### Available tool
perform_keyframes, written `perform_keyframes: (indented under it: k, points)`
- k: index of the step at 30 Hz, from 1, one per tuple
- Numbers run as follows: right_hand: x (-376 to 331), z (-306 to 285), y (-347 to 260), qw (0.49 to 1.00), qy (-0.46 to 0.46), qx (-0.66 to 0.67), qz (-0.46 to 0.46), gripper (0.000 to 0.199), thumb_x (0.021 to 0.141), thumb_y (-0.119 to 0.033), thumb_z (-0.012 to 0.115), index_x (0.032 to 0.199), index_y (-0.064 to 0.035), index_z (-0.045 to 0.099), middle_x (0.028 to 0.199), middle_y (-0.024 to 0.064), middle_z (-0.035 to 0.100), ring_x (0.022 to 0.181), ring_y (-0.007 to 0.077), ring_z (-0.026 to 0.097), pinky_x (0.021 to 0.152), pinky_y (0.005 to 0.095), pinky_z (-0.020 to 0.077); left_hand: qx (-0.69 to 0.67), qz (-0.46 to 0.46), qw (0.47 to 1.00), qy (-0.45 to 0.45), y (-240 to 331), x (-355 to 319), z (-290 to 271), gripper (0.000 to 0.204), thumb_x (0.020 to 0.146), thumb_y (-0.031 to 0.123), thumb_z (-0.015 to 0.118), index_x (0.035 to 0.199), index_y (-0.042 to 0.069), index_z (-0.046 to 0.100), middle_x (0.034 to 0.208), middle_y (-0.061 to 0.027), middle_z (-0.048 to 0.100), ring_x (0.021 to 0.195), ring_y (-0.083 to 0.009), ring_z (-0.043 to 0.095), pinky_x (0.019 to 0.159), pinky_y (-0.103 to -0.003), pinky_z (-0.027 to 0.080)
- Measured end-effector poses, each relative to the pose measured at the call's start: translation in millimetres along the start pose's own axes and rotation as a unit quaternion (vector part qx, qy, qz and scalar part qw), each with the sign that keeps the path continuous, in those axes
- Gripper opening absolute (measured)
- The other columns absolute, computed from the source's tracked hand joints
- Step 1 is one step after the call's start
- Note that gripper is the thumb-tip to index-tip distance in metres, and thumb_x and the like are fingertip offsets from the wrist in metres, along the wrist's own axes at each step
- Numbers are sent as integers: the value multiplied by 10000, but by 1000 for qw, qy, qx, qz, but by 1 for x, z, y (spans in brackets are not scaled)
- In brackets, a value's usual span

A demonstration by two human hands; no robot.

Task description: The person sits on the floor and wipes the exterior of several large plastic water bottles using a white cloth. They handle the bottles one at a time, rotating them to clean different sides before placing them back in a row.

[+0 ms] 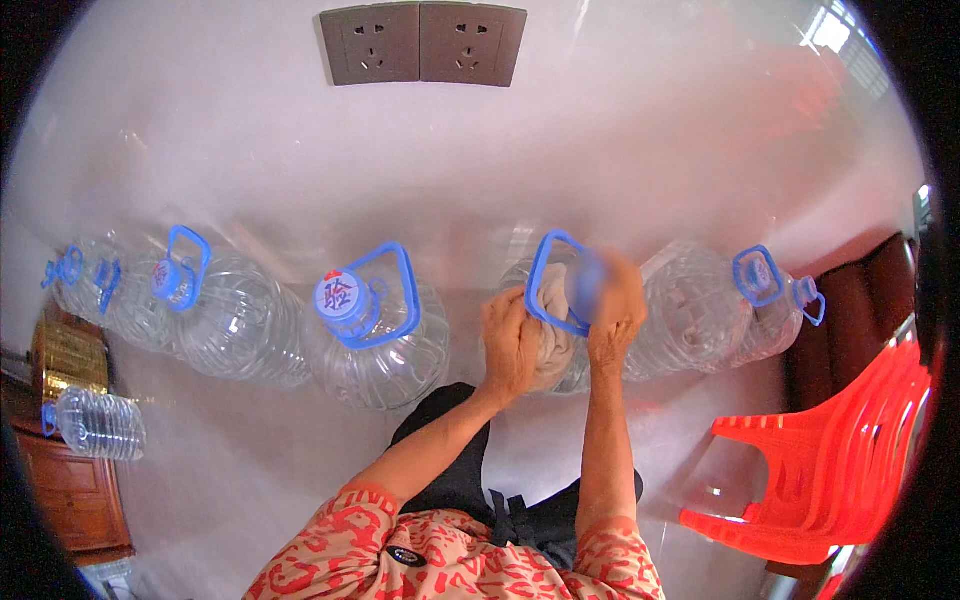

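Observation:
In front of me stands a large clear plastic water bottle [572, 380] with a blue carry handle [538, 270] at its neck. A beige cloth [553, 325] lies bunched over its shoulder, inside and below the handle. My left hand [510, 338] is closed on the cloth's left side, its fingertips partly hidden. My right hand [618, 305] curls round the blue cap [588, 285] at the neck, which is blurred. Just to the left, another large bottle [380, 375] stands upright with its blue cap [345, 300] on and its handle raised.
More clear bottles stand in the row: a large bottle [235, 325] on the left, another bottle [700, 310] on the right. A red plastic chair [830, 460] is at right, a wooden cabinet [75, 490] at left. Wall sockets [422, 45] are ahead.

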State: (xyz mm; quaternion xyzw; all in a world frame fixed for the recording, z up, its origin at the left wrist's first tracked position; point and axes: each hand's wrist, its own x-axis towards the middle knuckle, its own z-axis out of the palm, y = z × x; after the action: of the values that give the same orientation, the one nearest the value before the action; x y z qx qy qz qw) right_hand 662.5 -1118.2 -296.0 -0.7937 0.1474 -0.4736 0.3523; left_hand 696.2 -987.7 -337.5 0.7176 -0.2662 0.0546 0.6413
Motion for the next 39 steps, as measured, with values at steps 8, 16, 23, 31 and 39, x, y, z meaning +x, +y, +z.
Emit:
perform_keyframes:
  k: [8, 16, 23, 31, 39]
  points:
    - [-1, -10, 11, 1000, 22, 14, -9, 273, 835, -111, 511, 1042, 16, 637, 1012, 162, 639, 932, 303, 598, 844, 396, 444, -12, -18, 986, -167, -23, 83, 11, 216, 856, 127, 502, 982, 7, 631, 924, -194, 604, 886, -335, 574, 775, -407, 421]
    - [5, -2, -11, 997, 24, -66, -16, 275, 797, -83, 486, 1002, 1, 650, 973, 157, 639, 892, 309, 576, 844, 413, 420, 108, -216, 956, -164, -44, 137, 42, 265, 821, 308, 540, 889, 123, 718, 788, -140, 676, 844, -352, 629, 754, -450, 487]
    - [3, -3, -11, 994, 52, -73, -56, 298, 754, -32, 463, 970, 15, 662, 906, 166, 661, 817, 316, 598, 781, 403, 457, 71, 3, 986, -149, -37, 77, 15, 330, 813, 273, 572, 1023, 38, 670, 1014, -174, 631, 952, -332, 580, 854, -427, 424]
    - [-1, 0, -12, 998, 42, -24, 28, 291, 806, -57, 476, 1023, 32, 649, 969, 161, 634, 858, 265, 582, 804, 355, 455, 124, 73, 988, -56, 17, -29, -7, 514, 755, 295, 697, 1204, 77, 571, 1213, -134, 474, 1115, -340, 416, 955, -459, 282]
    - [5, -4, -11, 998, 13, -35, 56, 300, 848, -64, 441, 1055, 32, 637, 994, 150, 629, 905, 241, 582, 826, 335, 453, 29, -43, 999, 7, -7, -3, 15, 379, 761, 228, 682, 1081, 48, 595, 1109, -165, 504, 978, -321, 451, 866, -432, 331]
